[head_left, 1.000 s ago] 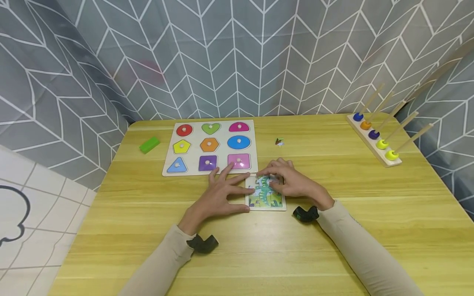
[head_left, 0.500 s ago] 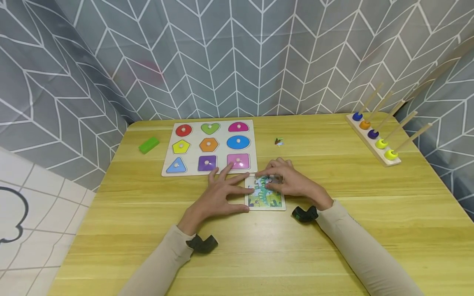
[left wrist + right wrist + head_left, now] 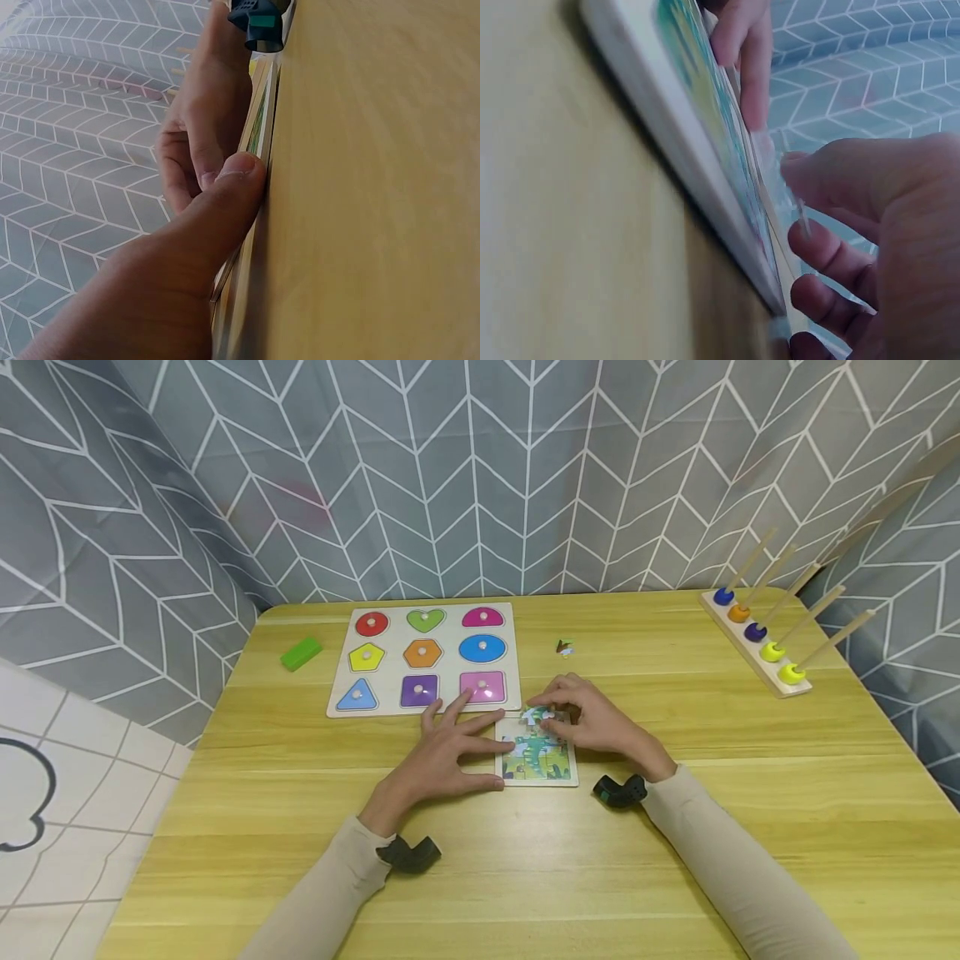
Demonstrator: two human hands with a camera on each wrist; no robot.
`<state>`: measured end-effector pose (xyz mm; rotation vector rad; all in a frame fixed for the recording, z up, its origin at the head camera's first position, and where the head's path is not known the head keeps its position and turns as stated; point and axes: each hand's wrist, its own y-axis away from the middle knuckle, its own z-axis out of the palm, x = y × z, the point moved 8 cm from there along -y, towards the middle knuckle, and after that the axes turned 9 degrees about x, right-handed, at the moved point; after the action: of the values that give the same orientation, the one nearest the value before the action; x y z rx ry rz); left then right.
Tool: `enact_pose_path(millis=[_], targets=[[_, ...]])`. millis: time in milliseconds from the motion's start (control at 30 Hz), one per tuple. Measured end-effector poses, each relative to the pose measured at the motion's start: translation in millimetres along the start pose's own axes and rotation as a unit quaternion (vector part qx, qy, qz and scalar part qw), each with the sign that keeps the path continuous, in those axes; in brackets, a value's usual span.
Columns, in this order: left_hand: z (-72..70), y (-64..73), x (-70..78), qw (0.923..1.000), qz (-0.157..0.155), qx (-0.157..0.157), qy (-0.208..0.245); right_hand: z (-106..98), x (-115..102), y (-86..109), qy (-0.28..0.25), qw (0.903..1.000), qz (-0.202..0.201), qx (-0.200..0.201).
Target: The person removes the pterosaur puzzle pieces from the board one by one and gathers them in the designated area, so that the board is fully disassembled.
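A small jigsaw tray [image 3: 540, 783] with a green dinosaur picture lies on the table. My right hand [image 3: 592, 718] pinches a jigsaw piece [image 3: 536, 716] between thumb and index finger over the tray's upper part. In the right wrist view the piece [image 3: 805, 223] shows as a thin edge at the fingertips, tilted and raised off the board. My left hand [image 3: 450, 756] rests with spread fingers at the tray's left side, some fingertips over the tray. The left thumb touches the tray's edge in the left wrist view. Another loose jigsaw piece [image 3: 564, 648] lies beyond the tray.
A white shape board [image 3: 442, 635] with several knobbed colored shapes lies just behind the left hand. A green block [image 3: 302, 654] sits to its left. A rack of wooden pegs with colored beads [image 3: 757, 647] stands back right. A patterned grey curtain [image 3: 495, 477] hangs behind the table.
My right hand has lifted the jigsaw piece and drawn it slightly away from me, baring a space in the tray's upper part. The left hand stays in place.
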<state>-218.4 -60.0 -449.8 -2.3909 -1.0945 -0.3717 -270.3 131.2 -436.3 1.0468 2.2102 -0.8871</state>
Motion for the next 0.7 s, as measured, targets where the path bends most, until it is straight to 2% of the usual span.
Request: enact_pose_path(millis=[300, 533, 700], targets=[[1.2, 0.9, -1.2, 1.0000, -0.007, -0.002, 0.004, -30, 28, 3.5, -0.008, 0.9974, 0.042, 0.058], [0.5, 0.3, -0.3, 0.9999, -0.008, -0.002, 0.009, -59, 53, 9.5, 0.015, 0.9905, 0.078, 0.112], [1.0, 0.7, -0.6, 1.0000, -0.007, 0.001, 0.007, -72, 64, 13.2, 0.039, 0.9838, 0.100, 0.143]])
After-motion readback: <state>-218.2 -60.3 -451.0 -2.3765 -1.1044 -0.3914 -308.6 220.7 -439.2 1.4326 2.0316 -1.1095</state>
